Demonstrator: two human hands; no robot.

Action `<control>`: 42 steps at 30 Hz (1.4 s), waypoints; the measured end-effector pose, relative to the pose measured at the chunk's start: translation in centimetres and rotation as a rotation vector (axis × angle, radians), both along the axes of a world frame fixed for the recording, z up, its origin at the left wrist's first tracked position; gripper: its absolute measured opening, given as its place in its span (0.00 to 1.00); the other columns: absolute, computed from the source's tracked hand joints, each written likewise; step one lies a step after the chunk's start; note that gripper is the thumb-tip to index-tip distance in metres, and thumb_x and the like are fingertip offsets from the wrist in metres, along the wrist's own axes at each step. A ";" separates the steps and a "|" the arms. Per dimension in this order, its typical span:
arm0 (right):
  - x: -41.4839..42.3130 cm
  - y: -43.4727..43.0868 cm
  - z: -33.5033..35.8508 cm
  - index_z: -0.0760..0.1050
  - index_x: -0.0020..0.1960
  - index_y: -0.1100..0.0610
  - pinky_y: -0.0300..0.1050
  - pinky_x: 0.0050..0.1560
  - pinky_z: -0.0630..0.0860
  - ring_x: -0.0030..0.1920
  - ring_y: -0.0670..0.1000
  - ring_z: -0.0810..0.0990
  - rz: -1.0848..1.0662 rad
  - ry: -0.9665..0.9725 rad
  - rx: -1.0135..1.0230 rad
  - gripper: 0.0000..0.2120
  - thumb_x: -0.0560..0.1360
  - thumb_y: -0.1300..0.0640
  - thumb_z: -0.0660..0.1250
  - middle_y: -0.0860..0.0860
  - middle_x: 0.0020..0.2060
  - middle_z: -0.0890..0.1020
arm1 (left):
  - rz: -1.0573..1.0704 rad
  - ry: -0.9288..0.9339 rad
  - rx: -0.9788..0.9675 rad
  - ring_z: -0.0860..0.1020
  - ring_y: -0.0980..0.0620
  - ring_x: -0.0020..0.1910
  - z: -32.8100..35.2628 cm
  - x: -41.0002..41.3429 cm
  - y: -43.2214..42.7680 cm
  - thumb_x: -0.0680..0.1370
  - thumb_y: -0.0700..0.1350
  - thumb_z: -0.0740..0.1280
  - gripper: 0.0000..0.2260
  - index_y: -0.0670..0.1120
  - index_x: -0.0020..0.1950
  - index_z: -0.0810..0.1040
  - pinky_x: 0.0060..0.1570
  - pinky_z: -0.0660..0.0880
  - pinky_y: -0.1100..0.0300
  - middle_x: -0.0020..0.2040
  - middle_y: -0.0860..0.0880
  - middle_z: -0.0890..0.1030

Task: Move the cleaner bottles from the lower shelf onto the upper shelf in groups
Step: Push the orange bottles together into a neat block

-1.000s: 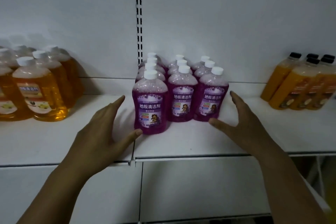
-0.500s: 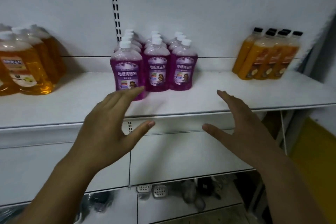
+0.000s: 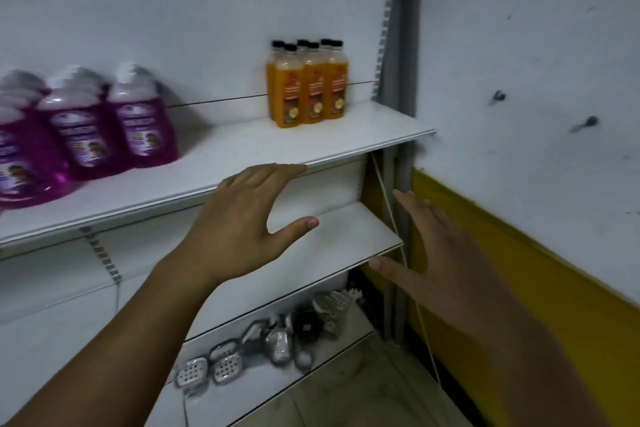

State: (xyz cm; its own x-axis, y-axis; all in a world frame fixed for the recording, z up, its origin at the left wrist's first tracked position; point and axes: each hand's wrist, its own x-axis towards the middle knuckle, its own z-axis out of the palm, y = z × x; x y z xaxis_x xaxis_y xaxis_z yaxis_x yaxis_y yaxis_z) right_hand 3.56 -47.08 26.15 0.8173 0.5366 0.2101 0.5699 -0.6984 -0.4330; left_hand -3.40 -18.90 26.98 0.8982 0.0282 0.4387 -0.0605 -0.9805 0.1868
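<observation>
— On the upper shelf [image 3: 263, 146], what is standing?

— Two groups of bottles. The purple cleaner bottles [image 3: 86, 135] are standing at the left end, packed side by side in rows. They are blurred, but purple liquid is filling each one up to the shoulder, and white caps are closing them.

— And the other group?

— The orange bottles [image 3: 308, 87] are standing toward the right end, against the back panel and well apart from the purple ones. Orange liquid is filling them almost to the neck, under black caps.

— What are the hands doing?

— Both are hovering in front of the shelving, palms facing each other. The left hand [image 3: 242, 218] is spreading wide, fingers straight and thumb splayed, gripping nothing. Its fingertips are reaching the front edge of the upper shelf. The right hand [image 3: 443, 260] is blurred, but it is also stretching out flat with the thumb apart, holding nothing, just beside a thin cord [image 3: 391, 211] that is hanging at the unit's right end.

— Anything lower down?

— The lower shelf [image 3: 349, 232] is showing between the hands. On the bottom shelf [image 3: 249, 402], perforated metal dishes [image 3: 207, 367] are lying among other small metal pieces.
</observation>
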 end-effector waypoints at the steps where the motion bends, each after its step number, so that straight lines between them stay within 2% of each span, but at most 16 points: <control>1: 0.7 -0.9 0.2 0.44 0.83 0.36 0.53 0.80 0.58 0.83 0.47 0.51 -0.018 0.007 -0.004 0.46 0.73 0.27 0.64 0.41 0.83 0.54 | -0.011 0.006 0.005 0.67 0.53 0.77 0.2 1.1 -0.9 0.78 0.74 0.57 0.35 0.60 0.82 0.61 0.74 0.65 0.50 0.78 0.57 0.70; 5: 4.6 -2.8 0.4 0.42 0.83 0.37 0.54 0.81 0.57 0.84 0.48 0.50 -0.054 0.016 -0.014 0.47 0.73 0.28 0.64 0.41 0.84 0.52 | -0.033 0.013 0.029 0.67 0.53 0.78 0.6 6.0 -3.0 0.77 0.75 0.56 0.35 0.61 0.81 0.60 0.75 0.64 0.51 0.79 0.57 0.69; 9: 10.5 -2.3 0.8 0.44 0.83 0.36 0.48 0.78 0.54 0.83 0.47 0.53 -0.077 0.000 -0.003 0.48 0.70 0.25 0.61 0.41 0.83 0.54 | -0.022 0.011 0.017 0.65 0.52 0.79 1.2 12.0 -3.1 0.76 0.74 0.57 0.36 0.61 0.82 0.60 0.76 0.62 0.50 0.81 0.57 0.66; 12: 15.6 -0.8 1.2 0.46 0.82 0.36 0.53 0.78 0.59 0.81 0.48 0.59 -0.082 -0.028 0.004 0.49 0.66 0.21 0.57 0.42 0.82 0.58 | -0.016 -0.020 0.009 0.65 0.52 0.79 1.9 16.6 -1.8 0.76 0.73 0.59 0.36 0.61 0.82 0.61 0.76 0.63 0.48 0.81 0.57 0.67; 16: 21.8 1.9 2.7 0.49 0.83 0.38 0.56 0.78 0.62 0.80 0.50 0.61 -0.049 -0.025 0.030 0.48 0.68 0.24 0.61 0.43 0.82 0.59 | 0.002 -0.065 0.012 0.68 0.50 0.77 3.2 22.4 0.6 0.77 0.73 0.59 0.36 0.59 0.82 0.62 0.73 0.67 0.45 0.78 0.55 0.70; 18: 24.6 3.2 3.2 0.50 0.82 0.37 0.59 0.79 0.64 0.80 0.49 0.62 -0.018 -0.019 0.059 0.48 0.67 0.24 0.61 0.43 0.82 0.60 | 0.016 -0.089 0.014 0.72 0.49 0.73 4.0 24.6 1.7 0.77 0.73 0.59 0.35 0.59 0.81 0.62 0.69 0.71 0.46 0.75 0.55 0.74; 21: 28.7 5.4 3.7 0.52 0.80 0.36 0.63 0.74 0.71 0.77 0.49 0.66 0.033 -0.028 0.123 0.47 0.66 0.22 0.61 0.43 0.79 0.65 | 0.059 -0.116 0.013 0.76 0.48 0.67 5.1 27.0 3.5 0.77 0.72 0.59 0.35 0.59 0.81 0.62 0.62 0.73 0.48 0.74 0.54 0.75; 24: 32.5 8.3 4.5 0.55 0.80 0.36 0.62 0.74 0.72 0.76 0.48 0.67 0.088 -0.016 0.191 0.46 0.67 0.25 0.66 0.42 0.78 0.66 | 0.145 -0.156 -0.005 0.74 0.47 0.71 5.9 28.5 5.7 0.76 0.72 0.61 0.36 0.59 0.81 0.61 0.61 0.74 0.46 0.76 0.53 0.73; 27: 36.4 11.7 5.1 0.56 0.80 0.36 0.61 0.75 0.70 0.78 0.48 0.66 0.166 -0.037 0.260 0.44 0.69 0.28 0.70 0.42 0.80 0.64 | 0.232 -0.248 -0.105 0.74 0.48 0.71 6.1 29.7 8.1 0.75 0.72 0.63 0.36 0.60 0.80 0.60 0.62 0.77 0.42 0.76 0.54 0.72; 29: 39.1 13.9 5.2 0.58 0.80 0.39 0.60 0.73 0.73 0.75 0.47 0.69 0.232 -0.055 0.339 0.45 0.70 0.32 0.74 0.42 0.78 0.67 | 0.249 -0.365 -0.232 0.74 0.51 0.70 6.0 30.4 9.3 0.75 0.69 0.68 0.36 0.60 0.80 0.60 0.62 0.77 0.44 0.74 0.56 0.72; 32: 43.1 17.1 5.8 0.57 0.81 0.42 0.57 0.70 0.75 0.73 0.46 0.71 0.283 -0.041 0.451 0.49 0.68 0.36 0.78 0.44 0.77 0.68 | 0.348 -0.454 -0.350 0.73 0.53 0.70 6.1 31.9 10.8 0.70 0.69 0.73 0.44 0.58 0.81 0.58 0.64 0.76 0.47 0.75 0.55 0.69; 35: 46.3 20.4 6.8 0.55 0.82 0.41 0.51 0.70 0.72 0.75 0.48 0.69 0.338 0.013 0.525 0.51 0.68 0.38 0.80 0.46 0.78 0.66 | 0.464 -0.414 -0.414 0.69 0.49 0.74 6.3 34.0 12.4 0.67 0.68 0.76 0.51 0.59 0.83 0.53 0.68 0.74 0.42 0.78 0.51 0.62; 39: 49.0 24.9 7.0 0.53 0.82 0.40 0.56 0.70 0.74 0.77 0.51 0.66 0.404 0.077 0.582 0.53 0.66 0.37 0.81 0.47 0.78 0.64 | 0.534 -0.389 -0.427 0.67 0.47 0.77 6.1 36.9 13.6 0.64 0.67 0.80 0.56 0.59 0.83 0.51 0.69 0.75 0.40 0.79 0.51 0.60; 42: 49.9 27.0 5.6 0.55 0.81 0.39 0.56 0.70 0.75 0.75 0.50 0.67 0.421 0.111 0.639 0.54 0.63 0.36 0.82 0.46 0.76 0.64 | 0.544 -0.378 -0.448 0.66 0.47 0.77 5.4 38.5 13.6 0.62 0.68 0.81 0.58 0.57 0.83 0.52 0.70 0.74 0.40 0.78 0.50 0.60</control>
